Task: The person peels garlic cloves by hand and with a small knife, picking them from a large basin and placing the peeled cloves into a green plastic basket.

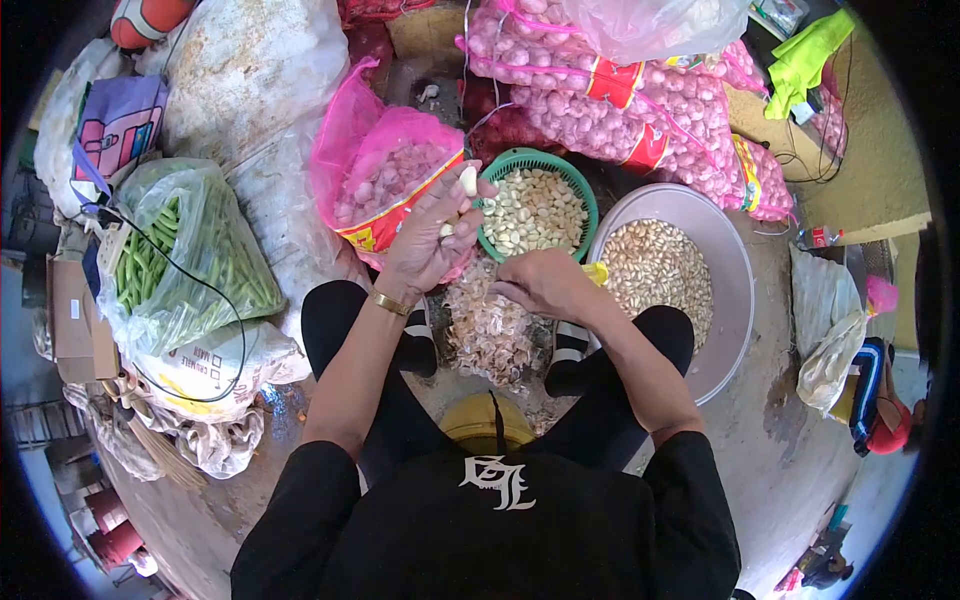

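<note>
My left hand is turned palm up, its fingers curled around a few pale garlic cloves. My right hand is closed, knuckles up, over a heap of papery garlic skins on the floor between my feet. What its fingers hold is hidden; a small yellow piece shows beside that wrist. Just beyond my hands stands a green basket of peeled cloves. To its right, a wide pale tub contains many unpeeled-looking cloves. An open pink mesh bag of garlic bulbs lies beyond my left hand.
Full pink mesh sacks of garlic are stacked at the back. On the left, a clear plastic bag of green pods rests on a white sack. A yellow seat is under me. A crumpled plastic bag is at right.
</note>
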{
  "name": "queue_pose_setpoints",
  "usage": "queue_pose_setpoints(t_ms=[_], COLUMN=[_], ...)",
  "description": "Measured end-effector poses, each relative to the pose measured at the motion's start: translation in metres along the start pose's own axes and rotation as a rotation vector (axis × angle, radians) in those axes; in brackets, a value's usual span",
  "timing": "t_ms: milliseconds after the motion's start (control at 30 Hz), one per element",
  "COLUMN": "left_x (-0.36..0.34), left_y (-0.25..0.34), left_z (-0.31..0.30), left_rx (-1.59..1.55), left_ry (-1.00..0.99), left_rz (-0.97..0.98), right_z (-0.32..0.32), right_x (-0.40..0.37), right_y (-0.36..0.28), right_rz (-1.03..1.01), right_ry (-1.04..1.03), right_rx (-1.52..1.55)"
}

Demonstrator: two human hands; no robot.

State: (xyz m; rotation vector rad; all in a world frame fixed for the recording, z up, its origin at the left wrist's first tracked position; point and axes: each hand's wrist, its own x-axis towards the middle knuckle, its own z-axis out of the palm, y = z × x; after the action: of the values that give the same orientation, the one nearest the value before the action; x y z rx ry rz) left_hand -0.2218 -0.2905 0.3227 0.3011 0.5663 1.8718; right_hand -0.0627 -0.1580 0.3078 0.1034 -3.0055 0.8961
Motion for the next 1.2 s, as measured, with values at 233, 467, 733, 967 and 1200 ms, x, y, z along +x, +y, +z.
queue_pose_setpoints(t_ms=[233,467,733,967,1200], left_x=[0.0,-0.003,0.004,0.008,0.01], left_y=[-0.002,0.001,-0.018,-0.027,-0.03], left_z=[-0.006,-0.005,0.001,0.0,0.003], left_rx=[-0.059,-0.059,0.064,0.1,0.098], left_ry=[-0.019,-0.066,0.093,0.123,0.173], left_rz=[-0.017,-0.038,-0.056,-0.05,-0.051], right_z=[0.007,-0.007,-0.02,-0.027,-0.025], right_x=[0.004,0.008,0.025,0.024,0.023], right_y=[-0.003,-0.002,-0.015,-0.011,-0.01], right_rz=[0.106,0.022,-0.021,-0.004,0.025], right_ry=[-0.085,0.278,0.855,0.823,0.797], right_rx=[-0.163,0.311,0.326,0.351,0.359])
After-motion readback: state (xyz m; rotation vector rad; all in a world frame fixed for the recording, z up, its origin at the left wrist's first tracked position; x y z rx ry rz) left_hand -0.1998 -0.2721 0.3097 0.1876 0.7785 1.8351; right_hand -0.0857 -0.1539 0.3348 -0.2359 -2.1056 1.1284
